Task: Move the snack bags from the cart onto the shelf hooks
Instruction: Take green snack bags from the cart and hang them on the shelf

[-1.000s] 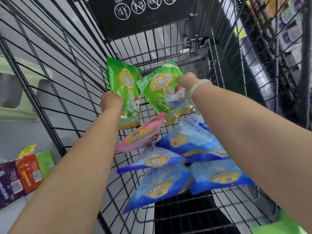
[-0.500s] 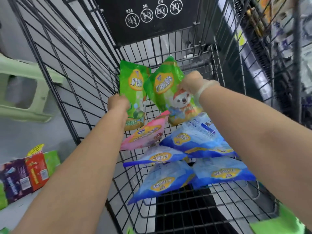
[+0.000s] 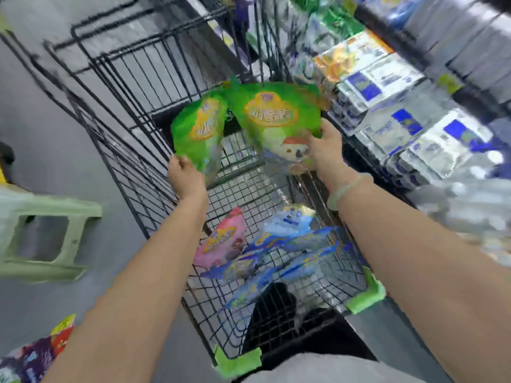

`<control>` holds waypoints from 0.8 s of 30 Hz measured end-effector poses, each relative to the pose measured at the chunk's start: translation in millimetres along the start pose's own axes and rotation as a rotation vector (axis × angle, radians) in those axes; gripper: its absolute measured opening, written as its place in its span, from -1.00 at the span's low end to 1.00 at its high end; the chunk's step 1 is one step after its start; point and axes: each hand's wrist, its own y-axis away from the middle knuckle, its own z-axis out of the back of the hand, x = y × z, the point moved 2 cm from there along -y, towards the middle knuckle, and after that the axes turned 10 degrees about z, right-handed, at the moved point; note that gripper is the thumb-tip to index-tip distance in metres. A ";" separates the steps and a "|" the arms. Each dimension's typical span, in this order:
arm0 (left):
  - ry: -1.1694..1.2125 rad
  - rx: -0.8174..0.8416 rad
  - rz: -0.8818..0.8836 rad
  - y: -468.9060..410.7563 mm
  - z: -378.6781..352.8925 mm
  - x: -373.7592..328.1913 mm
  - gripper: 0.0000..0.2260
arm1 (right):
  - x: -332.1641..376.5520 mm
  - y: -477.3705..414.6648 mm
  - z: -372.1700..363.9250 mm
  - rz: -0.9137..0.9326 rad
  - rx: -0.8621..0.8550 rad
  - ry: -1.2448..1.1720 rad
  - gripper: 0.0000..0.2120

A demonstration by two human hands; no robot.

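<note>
My left hand (image 3: 185, 175) grips one green bag (image 3: 197, 131), my right hand (image 3: 325, 150) the other green bag (image 3: 273, 114), over the cart (image 3: 132, 150); next I must find the shelf hooks, perhaps lost in blur.

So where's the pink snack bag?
In the head view, the pink snack bag lies in the cart, on its left side, beside the blue snack bags.

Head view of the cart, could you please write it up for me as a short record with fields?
left hand: grips the left green bag at its lower edge
right hand: grips the right green bag at its side
both bags: held up above the cart
in the cart: a pink bag and several blue bags
right side: stacked white and blue packs
floor, left: green stool
</note>
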 end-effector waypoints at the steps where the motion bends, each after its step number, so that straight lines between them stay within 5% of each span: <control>1: 0.060 0.020 -0.018 12.7 -2.0 -16.7 -0.78 | 17.9 6.2 14.9 0.015 -0.032 -0.091 -0.85; 11: 0.128 0.382 -0.274 181.9 -56.4 -72.7 -0.79 | 74.6 109.2 211.0 0.110 -0.240 -0.199 -0.90; 19: 0.064 0.779 -0.460 414.1 -105.3 -15.3 -0.68 | 47.2 282.1 434.6 0.181 -0.570 -0.201 -0.89; 24: -0.048 1.082 -0.405 564.8 -128.2 40.6 -0.73 | 18.3 402.8 542.6 0.159 -0.799 -0.171 -0.83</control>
